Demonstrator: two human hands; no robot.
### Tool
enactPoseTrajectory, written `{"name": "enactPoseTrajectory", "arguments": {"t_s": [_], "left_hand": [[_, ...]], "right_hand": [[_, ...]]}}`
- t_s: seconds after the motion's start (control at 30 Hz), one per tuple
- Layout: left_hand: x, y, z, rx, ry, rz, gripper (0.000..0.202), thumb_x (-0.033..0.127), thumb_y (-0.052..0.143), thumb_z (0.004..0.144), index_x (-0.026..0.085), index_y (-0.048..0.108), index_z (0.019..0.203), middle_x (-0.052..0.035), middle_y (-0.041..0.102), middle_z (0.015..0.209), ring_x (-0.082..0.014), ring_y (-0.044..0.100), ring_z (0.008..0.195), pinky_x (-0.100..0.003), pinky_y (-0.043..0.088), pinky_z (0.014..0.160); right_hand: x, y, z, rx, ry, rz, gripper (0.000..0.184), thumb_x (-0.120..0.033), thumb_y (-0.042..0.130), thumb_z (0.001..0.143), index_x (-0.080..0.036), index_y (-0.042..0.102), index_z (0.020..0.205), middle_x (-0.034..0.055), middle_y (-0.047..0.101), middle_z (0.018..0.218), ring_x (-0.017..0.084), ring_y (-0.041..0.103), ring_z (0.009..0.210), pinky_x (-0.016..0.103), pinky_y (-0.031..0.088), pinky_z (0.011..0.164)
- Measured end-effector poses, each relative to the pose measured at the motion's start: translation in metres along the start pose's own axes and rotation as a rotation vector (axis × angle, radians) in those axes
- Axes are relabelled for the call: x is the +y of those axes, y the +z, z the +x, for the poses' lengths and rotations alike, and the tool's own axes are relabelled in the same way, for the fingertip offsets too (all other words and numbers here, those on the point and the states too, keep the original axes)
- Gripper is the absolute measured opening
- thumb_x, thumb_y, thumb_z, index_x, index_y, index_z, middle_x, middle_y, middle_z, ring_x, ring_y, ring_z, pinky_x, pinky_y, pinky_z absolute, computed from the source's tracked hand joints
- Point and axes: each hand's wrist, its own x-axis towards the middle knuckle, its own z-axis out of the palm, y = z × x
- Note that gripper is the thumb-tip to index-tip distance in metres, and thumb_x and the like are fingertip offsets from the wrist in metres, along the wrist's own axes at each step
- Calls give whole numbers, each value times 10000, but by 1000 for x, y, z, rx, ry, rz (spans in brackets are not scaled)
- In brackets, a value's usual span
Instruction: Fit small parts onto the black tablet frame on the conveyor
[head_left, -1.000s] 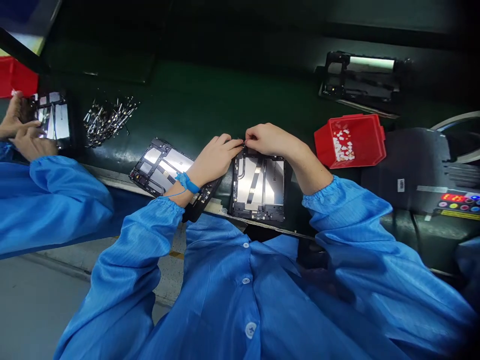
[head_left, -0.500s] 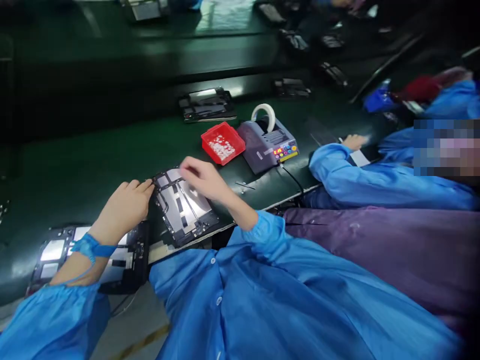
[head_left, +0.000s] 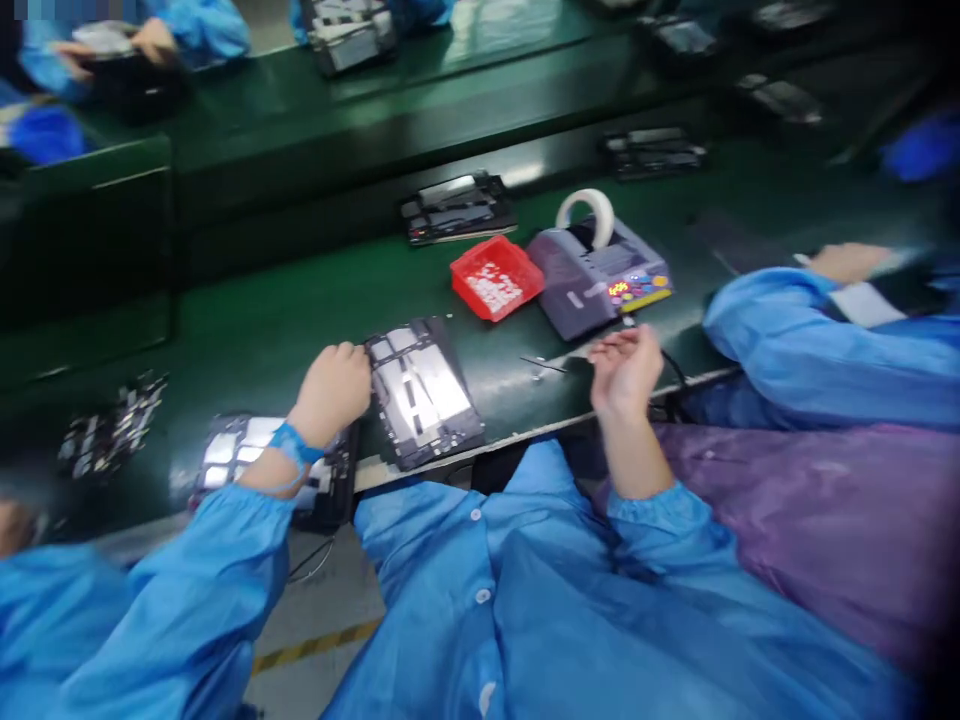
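Note:
An opened tablet housing with silvery battery cells lies in front of me at the table's edge. My left hand is closed at its left edge, fingers curled against the rim; the fingertips are hidden. To the right, my right hand is turned palm up below the tape dispenser, with its fingers bent together. A pale thin streak shows by its fingertips, too blurred to name. Left of that hand, a thin dark strip lies on the table. A second opened tablet housing is partly under my left forearm.
A red tray of small white pieces stands beside the dispenser. Another opened tablet lies behind it. Small metallic parts are heaped at left. At right, a co-worker's sleeve reaches over the table; other people sit across.
My right hand has left the tablet's top and moved right, below the dispenser, turning palm up. My left hand stays at the tablet's left edge, fingers more curled. The camera view has shifted left.

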Motion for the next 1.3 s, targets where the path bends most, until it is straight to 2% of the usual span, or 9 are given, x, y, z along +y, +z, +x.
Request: {"name": "enactPoseTrajectory", "arguments": {"t_s": [0.17, 0.33, 0.53, 0.63, 0.7, 0.8, 0.9, 1.07, 1.3], "left_hand": [[5, 7, -5, -82, -61, -65, 342, 128, 519, 1022, 25, 815, 1161, -270, 777, 1238, -369, 701, 1152, -470, 527, 937], [9, 23, -12, -101, -136, -126, 385, 138, 517, 1063, -2, 732, 1350, -270, 717, 1431, -308, 762, 1140, -411, 564, 995], [8, 47, -13, -25, -115, -212, 412, 148, 480, 1074, 15, 708, 1390, -256, 678, 1517, -283, 771, 1233, -378, 600, 1089], [8, 52, -14, -16, -134, -248, 439, 131, 450, 1068, -11, 700, 1399, -278, 661, 1557, -304, 772, 1269, -403, 608, 1115], [9, 54, -15, -5, -142, -285, 461, 125, 443, 1066, -29, 687, 1426, -293, 635, 1602, -323, 758, 1319, -431, 604, 1151], [10, 58, -16, 37, -156, -346, 493, 117, 441, 1066, -14, 662, 1487, -277, 620, 1641, -323, 744, 1360, -443, 594, 1190], [12, 63, -16, 76, -203, -394, 502, 106, 453, 1055, 20, 655, 1506, -259, 641, 1614, -307, 761, 1316, -433, 605, 1174], [15, 65, -15, 54, -245, -443, 475, 109, 441, 1057, 28, 652, 1476, -252, 648, 1556, -310, 759, 1249, -443, 626, 1126], [22, 65, -17, 80, -246, -473, 467, 110, 457, 1057, 59, 645, 1481, -236, 651, 1511, -303, 741, 1231, -424, 624, 1099]], "right_hand": [[12, 0, 2, -58, 18, -90, 409, -737, 553, 798, -355, 414, 838, 28, 480, 728, 325, 618, 728, 547, 500, 669], [15, -2, -5, 58, -41, -140, 339, -721, 588, 802, -397, 489, 818, 105, 674, 837, 450, 735, 975, 679, 507, 728], [-14, -12, -32, 90, -385, -193, 308, -798, 507, 858, -539, 648, 949, 102, 756, 983, 434, 755, 1011, 771, 515, 809], [-45, 12, -48, -210, -455, -168, 188, -650, 621, 897, -466, 638, 858, 97, 671, 841, 419, 728, 915, 709, 512, 820], [-64, 50, -57, -597, -470, -247, 199, -568, 632, 938, -390, 627, 849, 83, 648, 826, 382, 708, 883, 645, 537, 866], [-80, 136, -65, -1325, -501, -521, 289, -553, 547, 1014, -299, 600, 886, 65, 687, 891, 309, 681, 891, 510, 548, 885], [-72, 227, -66, -1725, -593, -824, 238, -464, 525, 1037, -271, 601, 921, 50, 688, 866, 274, 653, 888, 410, 484, 831], [-37, 309, -63, -2004, -673, -1112, 163, -374, 591, 1026, -268, 671, 931, 47, 708, 900, 260, 644, 899, 384, 424, 825], [-15, 314, -58, -2041, -672, -1158, 175, -428, 644, 1029, -280, 730, 992, 29, 704, 876, 245, 620, 896, 370, 413, 812]]}}
